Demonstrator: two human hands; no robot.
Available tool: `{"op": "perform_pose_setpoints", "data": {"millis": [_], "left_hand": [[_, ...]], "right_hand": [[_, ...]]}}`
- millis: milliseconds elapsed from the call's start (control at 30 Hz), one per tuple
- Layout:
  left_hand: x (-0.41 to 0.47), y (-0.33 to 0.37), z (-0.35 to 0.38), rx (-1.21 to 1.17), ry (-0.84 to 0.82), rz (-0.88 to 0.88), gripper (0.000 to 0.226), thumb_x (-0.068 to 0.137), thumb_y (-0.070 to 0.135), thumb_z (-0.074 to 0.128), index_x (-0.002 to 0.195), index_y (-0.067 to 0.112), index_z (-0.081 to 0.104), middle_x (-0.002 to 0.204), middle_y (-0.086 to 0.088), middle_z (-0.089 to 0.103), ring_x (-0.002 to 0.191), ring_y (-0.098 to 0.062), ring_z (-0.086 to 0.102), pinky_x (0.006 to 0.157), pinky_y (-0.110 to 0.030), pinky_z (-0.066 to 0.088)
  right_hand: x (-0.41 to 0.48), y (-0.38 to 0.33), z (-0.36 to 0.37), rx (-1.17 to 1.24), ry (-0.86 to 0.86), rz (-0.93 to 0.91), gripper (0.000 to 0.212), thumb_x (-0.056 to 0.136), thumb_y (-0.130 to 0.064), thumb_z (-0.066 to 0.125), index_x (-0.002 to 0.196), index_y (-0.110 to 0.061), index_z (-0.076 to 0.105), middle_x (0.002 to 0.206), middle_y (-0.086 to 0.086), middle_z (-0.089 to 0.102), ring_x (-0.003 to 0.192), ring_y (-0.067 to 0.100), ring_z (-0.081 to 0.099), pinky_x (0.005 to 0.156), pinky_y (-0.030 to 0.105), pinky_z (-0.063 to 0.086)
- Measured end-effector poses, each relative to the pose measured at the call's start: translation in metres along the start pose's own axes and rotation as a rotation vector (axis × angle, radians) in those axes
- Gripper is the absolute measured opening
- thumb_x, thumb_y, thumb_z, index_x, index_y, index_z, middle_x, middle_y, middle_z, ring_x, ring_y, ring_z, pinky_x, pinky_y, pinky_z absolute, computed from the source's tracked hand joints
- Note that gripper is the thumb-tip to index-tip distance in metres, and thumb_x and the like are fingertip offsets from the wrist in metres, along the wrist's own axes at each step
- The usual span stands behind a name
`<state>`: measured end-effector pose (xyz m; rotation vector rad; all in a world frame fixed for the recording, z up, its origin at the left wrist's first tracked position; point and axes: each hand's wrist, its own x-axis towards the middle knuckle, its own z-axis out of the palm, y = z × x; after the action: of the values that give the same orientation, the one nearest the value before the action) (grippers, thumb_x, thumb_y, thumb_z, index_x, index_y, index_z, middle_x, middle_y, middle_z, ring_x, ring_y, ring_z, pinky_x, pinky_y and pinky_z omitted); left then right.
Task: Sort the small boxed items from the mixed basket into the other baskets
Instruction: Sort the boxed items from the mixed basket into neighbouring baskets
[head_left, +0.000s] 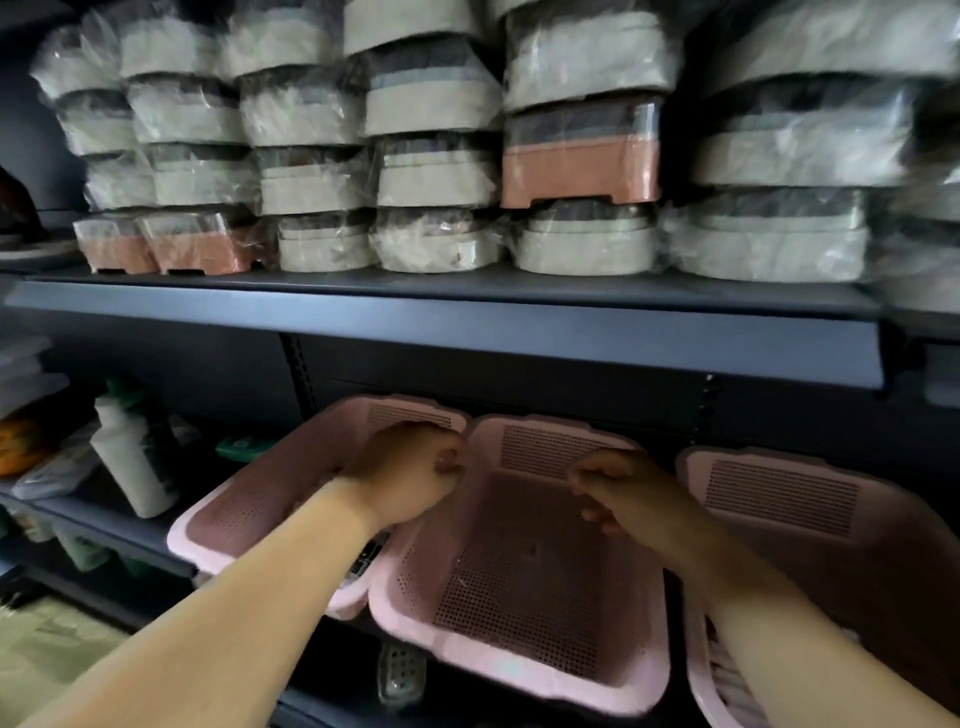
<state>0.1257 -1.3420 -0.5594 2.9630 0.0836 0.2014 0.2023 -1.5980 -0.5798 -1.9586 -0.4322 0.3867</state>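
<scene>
Plainly, both our hands sit over the pink baskets with fingers curled. The left hand (410, 467) hovers at the seam where the left basket (187, 545) meets the middle basket (519, 571), and the right hand (618, 493) hangs above the middle basket's bare floor. We cannot tell whether either fist encloses a box or grips a rim, since blur and shadow hide the fingertips. Of the boxes (366, 558) we see only a dim glimpse under our left forearm, at the near corner of the left basket. Some pale ribbed things lie low in the right basket (779, 499), and we cannot identify them. The first risk, as we judge it, is misplacing: the three baskets look alike and stand rim to rim, so a box let go at the seam could drop into the wrong one or slip into the gap between them. The baskets also tilt toward us, so a push from a wrist on a near rim could slide one forward off its ledge and spill whatever it holds. Our left forearm lies across the left basket's near edge, which makes that nudge likely. Dim light under the upper shelf (467, 338) makes labels hard to read, so sorting by sight may err. A wide elbow swing leftward could also knock over the bottle (130, 457) standing near the left basket.
</scene>
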Motion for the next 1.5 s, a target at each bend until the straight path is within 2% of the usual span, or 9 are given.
{"op": "perform_pose_setpoints", "data": {"millis": [133,400,533,667,833,1033,1167,1300,1500], "left_hand": [[0.017,0.078,0.017,-0.051,0.098,0.161,0.029,0.095,0.043,0.064,0.122,0.032,0.071,0.123,0.013,0.069,0.112,-0.012,0.064,0.092,-0.028,0.050],[0.047,0.236,0.065,-0.212,0.015,0.387,0.038,0.097,0.041,0.066,0.134,0.033,0.066,0.132,0.009,0.063,0.118,-0.014,0.060,0.092,-0.023,0.046],[0.050,0.323,0.084,-0.256,-0.016,0.528,0.023,0.095,0.042,0.064,0.116,0.034,0.073,0.117,0.011,0.071,0.109,-0.013,0.063,0.094,-0.033,0.054],[0.046,0.404,0.107,-0.250,-0.025,0.624,0.030,0.094,0.040,0.064,0.122,0.035,0.069,0.122,0.008,0.070,0.112,-0.019,0.064,0.090,-0.033,0.054],[0.036,0.482,0.140,-0.322,-0.139,0.656,0.023,0.093,0.038,0.064,0.114,0.033,0.068,0.116,0.008,0.071,0.107,-0.019,0.066,0.082,-0.030,0.053],[0.037,0.528,0.171,-0.341,-0.114,0.551,0.042,0.099,0.051,0.057,0.138,0.037,0.059,0.133,0.007,0.066,0.121,-0.018,0.062,0.094,-0.030,0.052],[0.039,0.537,0.183,-0.258,-0.187,0.595,0.062,0.098,0.067,0.050,0.155,0.043,0.041,0.156,0.003,0.047,0.143,-0.022,0.043,0.115,-0.034,0.039],[0.037,0.539,0.184,-0.114,-0.200,0.643,0.061,0.095,0.069,0.052,0.150,0.043,0.044,0.149,0.001,0.044,0.136,-0.027,0.044,0.108,-0.038,0.041],[0.033,0.541,0.181,-0.107,-0.175,0.635,0.034,0.095,0.057,0.057,0.117,0.033,0.050,0.127,0.001,0.053,0.114,-0.025,0.055,0.088,-0.038,0.047]], "right_hand": [[-0.017,0.016,-0.049,-0.148,0.131,-0.074,0.019,0.093,-0.015,0.064,0.084,-0.030,0.071,0.082,-0.009,0.071,0.077,0.008,0.066,0.074,0.021,0.053],[-0.089,0.065,-0.169,-0.444,0.360,-0.062,0.014,0.088,-0.012,0.067,0.092,-0.021,0.076,0.091,-0.009,0.070,0.090,0.010,0.066,0.078,0.018,0.047],[-0.139,0.099,-0.225,-0.491,0.455,0.023,0.014,0.086,-0.007,0.064,0.082,-0.015,0.075,0.084,-0.003,0.073,0.078,0.002,0.063,0.076,0.024,0.048],[-0.184,0.129,-0.274,-0.549,0.546,0.223,0.019,0.095,-0.017,0.056,0.095,-0.017,0.076,0.101,-0.003,0.072,0.089,0.015,0.063,0.073,0.027,0.046],[-0.227,0.168,-0.324,-0.484,0.583,0.461,0.026,0.101,-0.021,0.052,0.120,-0.015,0.070,0.131,0.006,0.064,0.121,0.025,0.060,0.097,0.029,0.047],[-0.251,0.233,-0.351,-0.430,0.672,0.516,0.024,0.094,-0.041,0.052,0.110,-0.036,0.070,0.101,-0.008,0.071,0.090,0.017,0.068,0.084,0.033,0.055],[-0.241,0.233,-0.350,-0.633,0.584,0.549,0.034,0.103,-0.037,0.044,0.137,-0.036,0.051,0.124,-0.003,0.064,0.106,0.019,0.063,0.088,0.030,0.048],[-0.231,0.238,-0.339,-0.663,0.526,0.481,0.050,0.102,-0.042,0.048,0.150,-0.041,0.034,0.148,0.001,0.046,0.128,0.025,0.052,0.094,0.030,0.042],[-0.228,0.238,-0.337,-0.572,0.549,0.462,0.029,0.103,-0.029,0.050,0.130,-0.023,0.062,0.129,0.003,0.063,0.112,0.021,0.060,0.087,0.025,0.046]]}}
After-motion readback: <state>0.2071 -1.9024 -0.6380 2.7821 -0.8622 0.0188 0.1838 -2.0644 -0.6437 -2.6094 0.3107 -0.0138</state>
